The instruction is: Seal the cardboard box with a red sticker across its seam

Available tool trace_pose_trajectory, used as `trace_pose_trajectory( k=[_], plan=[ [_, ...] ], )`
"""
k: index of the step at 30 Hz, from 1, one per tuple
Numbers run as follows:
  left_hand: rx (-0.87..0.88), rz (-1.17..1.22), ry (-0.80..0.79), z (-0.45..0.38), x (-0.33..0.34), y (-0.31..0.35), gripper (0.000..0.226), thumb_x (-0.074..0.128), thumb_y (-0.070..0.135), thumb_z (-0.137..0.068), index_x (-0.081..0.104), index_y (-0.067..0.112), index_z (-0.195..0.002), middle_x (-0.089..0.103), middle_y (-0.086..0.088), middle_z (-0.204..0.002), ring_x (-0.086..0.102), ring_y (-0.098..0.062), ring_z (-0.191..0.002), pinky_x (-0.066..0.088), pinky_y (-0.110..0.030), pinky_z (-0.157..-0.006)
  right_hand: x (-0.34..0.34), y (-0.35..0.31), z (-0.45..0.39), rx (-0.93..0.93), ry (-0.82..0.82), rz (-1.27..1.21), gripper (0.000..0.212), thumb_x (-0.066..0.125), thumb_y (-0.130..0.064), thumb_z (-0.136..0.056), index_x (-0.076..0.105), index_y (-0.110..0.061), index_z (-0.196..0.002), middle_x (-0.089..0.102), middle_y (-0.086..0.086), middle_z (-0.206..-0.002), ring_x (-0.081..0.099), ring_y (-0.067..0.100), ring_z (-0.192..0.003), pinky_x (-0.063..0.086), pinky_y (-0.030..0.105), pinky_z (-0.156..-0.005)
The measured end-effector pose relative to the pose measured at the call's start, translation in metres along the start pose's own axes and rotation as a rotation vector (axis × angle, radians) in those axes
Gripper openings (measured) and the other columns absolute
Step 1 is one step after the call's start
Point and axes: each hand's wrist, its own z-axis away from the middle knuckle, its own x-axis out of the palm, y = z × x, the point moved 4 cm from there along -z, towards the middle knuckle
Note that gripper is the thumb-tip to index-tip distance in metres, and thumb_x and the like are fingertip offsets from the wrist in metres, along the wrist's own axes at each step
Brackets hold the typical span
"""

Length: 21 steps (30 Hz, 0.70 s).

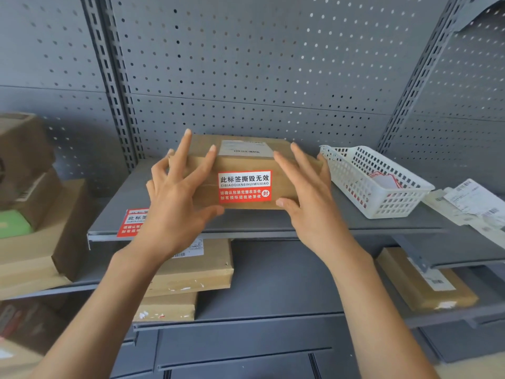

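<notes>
A flat brown cardboard box lies on the grey middle shelf, a white shipping label on its top. A red sticker with white Chinese writing is stuck on the box's near side, spanning the horizontal seam. My left hand grips the box's left end, fingers spread over the top and thumb under the lower edge. My right hand holds the right end the same way, thumb beside the sticker's lower right corner.
A second red sticker lies on the shelf's front left, partly behind my left hand. A white plastic basket with more stickers stands right of the box. Paper labels lie at far right. Other cardboard boxes fill the left and lower shelves.
</notes>
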Motion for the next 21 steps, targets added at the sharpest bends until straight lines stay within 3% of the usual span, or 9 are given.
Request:
trace_pose_trajectory(
  k=[5,9,10,12,14,16,18,21],
  plan=[
    [-0.013,0.081,-0.020,0.005,0.011,-0.012,0.092,0.087,0.029,-0.079,0.037,0.042,-0.155,0.004,0.011,-0.172,0.015,-0.037,-0.150,0.018,-0.045,-0.114,0.017,0.012,0.004,-0.028,-0.010,-0.043,0.076,0.057,0.007,-0.097,0.032,-0.031,-0.157,0.011,-0.013,-0.169,-0.007,0.031,-0.157,0.006,0.020,-0.110],
    [-0.023,0.108,-0.066,0.005,0.021,-0.023,0.084,0.082,0.039,-0.083,0.038,0.042,-0.154,0.004,0.010,-0.173,0.011,-0.035,-0.154,0.023,-0.058,-0.121,0.030,0.024,0.003,-0.028,-0.048,-0.074,0.075,0.051,0.014,-0.096,0.035,-0.028,-0.156,0.017,-0.009,-0.168,-0.008,0.038,-0.157,0.013,0.040,-0.122],
    [-0.024,0.110,-0.073,0.005,0.022,-0.025,0.083,0.081,0.040,-0.083,0.038,0.042,-0.154,0.004,0.010,-0.173,0.011,-0.035,-0.154,0.023,-0.059,-0.121,0.033,0.025,0.003,-0.028,-0.056,-0.078,0.074,0.049,0.014,-0.097,0.035,-0.028,-0.156,0.016,-0.009,-0.168,-0.010,0.038,-0.156,0.013,0.039,-0.122],
    [-0.025,0.111,-0.076,0.005,0.025,-0.027,0.081,0.079,0.043,-0.084,0.039,0.041,-0.154,0.005,0.010,-0.173,0.011,-0.035,-0.153,0.023,-0.060,-0.121,0.035,0.028,0.002,-0.041,-0.045,-0.062,0.074,0.047,0.015,-0.097,0.034,-0.028,-0.157,0.015,-0.010,-0.168,-0.012,0.038,-0.156,0.008,0.029,-0.119],
    [-0.023,0.123,-0.062,0.006,0.026,-0.027,0.077,0.075,0.050,-0.086,0.041,0.039,-0.154,0.008,0.010,-0.172,0.014,-0.037,-0.152,0.024,-0.059,-0.120,0.036,0.028,0.001,-0.068,-0.034,-0.049,0.076,0.044,0.018,-0.096,0.033,-0.027,-0.157,0.015,-0.011,-0.168,-0.012,0.038,-0.156,0.001,0.008,-0.112],
    [-0.012,0.114,-0.024,0.008,0.028,-0.028,0.073,0.067,0.054,-0.087,0.043,0.037,-0.154,0.015,0.009,-0.171,0.019,-0.039,-0.150,0.027,-0.057,-0.119,0.037,0.029,0.001,-0.099,-0.019,-0.059,0.082,0.041,0.025,-0.093,0.033,-0.026,-0.157,0.012,-0.015,-0.166,-0.011,0.038,-0.156,0.004,-0.011,-0.098],
    [0.020,0.066,0.020,0.010,0.027,-0.031,0.069,0.062,0.053,-0.089,0.045,0.035,-0.153,0.023,0.006,-0.169,0.027,-0.041,-0.144,0.032,-0.058,-0.116,0.038,0.030,0.003,-0.127,-0.020,-0.058,0.090,0.037,0.029,-0.089,0.029,-0.028,-0.158,0.006,-0.019,-0.164,-0.011,0.036,-0.156,0.012,-0.014,-0.090],
    [0.050,0.058,0.023,0.012,0.027,-0.034,0.067,0.055,0.055,-0.091,0.046,0.032,-0.153,0.027,0.004,-0.168,0.030,-0.040,-0.144,0.033,-0.057,-0.115,0.033,0.032,0.006,-0.151,-0.044,-0.053,0.086,0.036,0.022,-0.095,0.024,-0.035,-0.158,0.000,-0.023,-0.165,-0.014,0.026,-0.157,0.011,-0.010,-0.096]
  ],
)
